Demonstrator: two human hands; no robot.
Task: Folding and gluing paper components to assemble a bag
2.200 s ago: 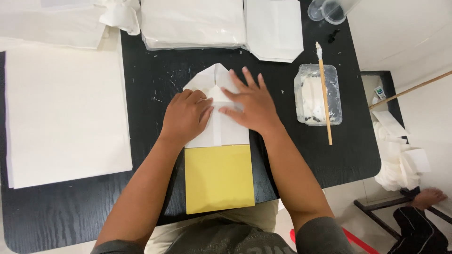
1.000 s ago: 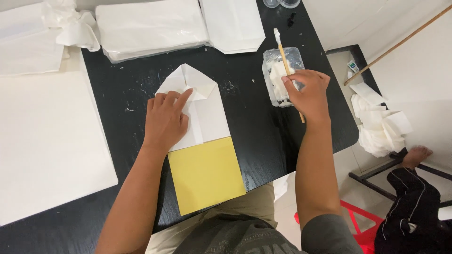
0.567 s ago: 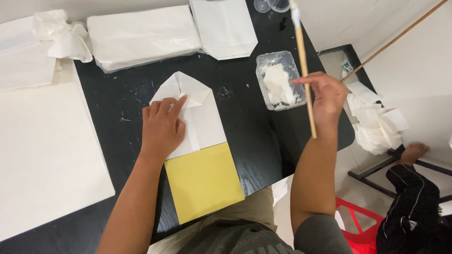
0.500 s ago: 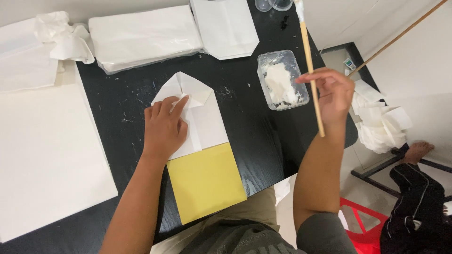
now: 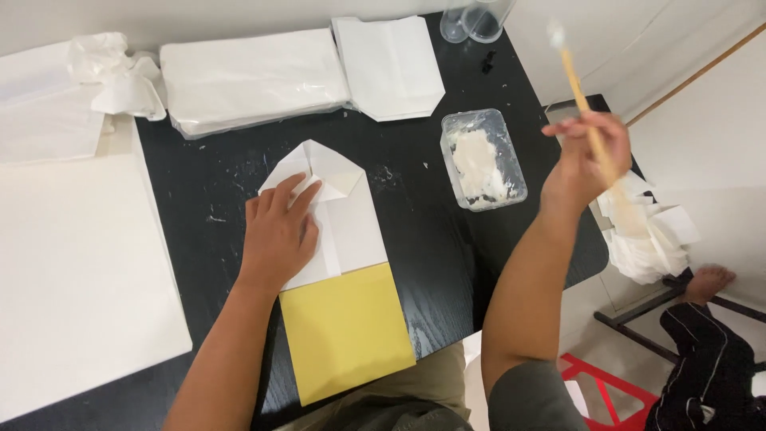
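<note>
Right fingers: your right hand is pinched on the wooden paste brush, raised right of the folded paper bag.
Left fingers: your left hand lies spread flat on it.
Risk: the loaded tip could drip onto the black table.
Bag axis: long, pointed flap facing away from you, yellow end nearest.
Paste tub: right of the bag.

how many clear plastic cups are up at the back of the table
2, both at the black table's far edge, side by side above the paste tub: one cup on the left, another cup right of it. The frame's top crops both, so more may be hidden.
</note>
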